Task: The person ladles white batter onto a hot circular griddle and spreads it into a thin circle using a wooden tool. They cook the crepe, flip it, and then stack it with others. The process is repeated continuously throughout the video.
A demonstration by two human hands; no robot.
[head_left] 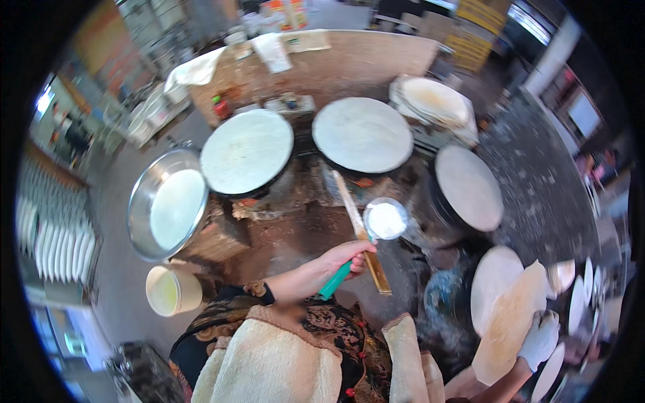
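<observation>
My left hand [351, 260] is closed around a long flat wooden stick [349, 205] and the green handle [336, 279] of a ladle. The round ladle bowl [386, 218] holds white batter and hangs between the griddles. At the lower right my right hand [539, 337], in a white glove, grips a thin golden pancake [510, 326] by its edge. That pancake hangs over part of a pale round griddle [488, 279]. Three more round griddles, the left one [247, 151], the middle one [363, 134] and the right one [469, 188], carry whitish layers.
A steel basin [138, 232] of white batter stands at the left, with a cream bucket [191, 290] below it. Stacked pancakes [430, 101] lie at the back right. Behind the griddles runs a brown low wall [356, 60]. A red bottle [220, 107] stands before it.
</observation>
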